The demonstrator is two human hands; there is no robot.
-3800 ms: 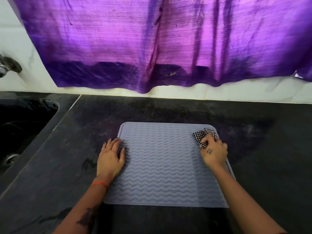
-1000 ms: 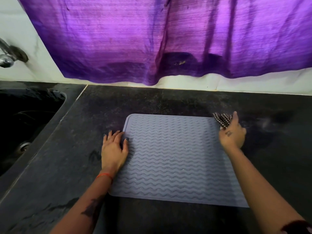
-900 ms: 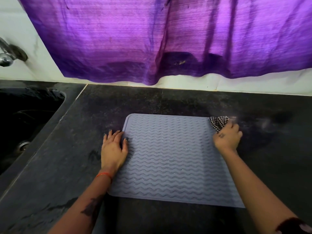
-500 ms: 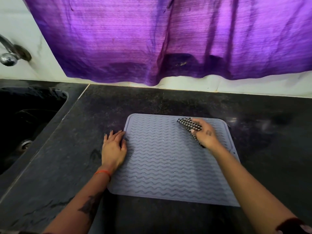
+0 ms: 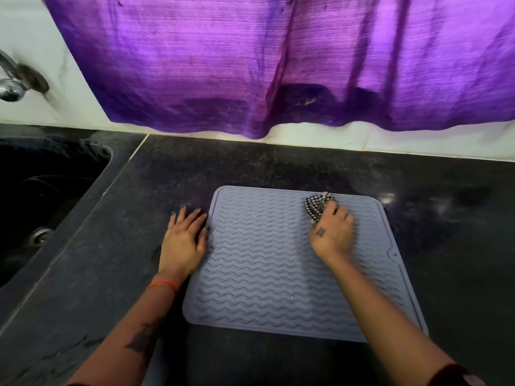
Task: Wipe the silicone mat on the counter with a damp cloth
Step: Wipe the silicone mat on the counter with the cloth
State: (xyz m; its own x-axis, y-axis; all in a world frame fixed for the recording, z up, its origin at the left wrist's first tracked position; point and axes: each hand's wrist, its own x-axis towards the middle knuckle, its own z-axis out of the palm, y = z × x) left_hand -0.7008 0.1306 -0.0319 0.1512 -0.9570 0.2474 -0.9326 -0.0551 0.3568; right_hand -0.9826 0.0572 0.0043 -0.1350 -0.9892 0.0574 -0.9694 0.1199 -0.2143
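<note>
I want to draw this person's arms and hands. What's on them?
The left hand has dark-painted nails, an orange thread bracelet at the wrist, and a dark tattoo on the bare forearm. The right hand has a small dark tattoo on its back. A dark reddish sleeve edge shows near that arm's elbow.

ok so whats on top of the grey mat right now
On the mat the right hand grips a checked cloth near the far edge, and the left hand's thumb rests on its left edge. How much cloth lies under the hand is hidden.
</note>
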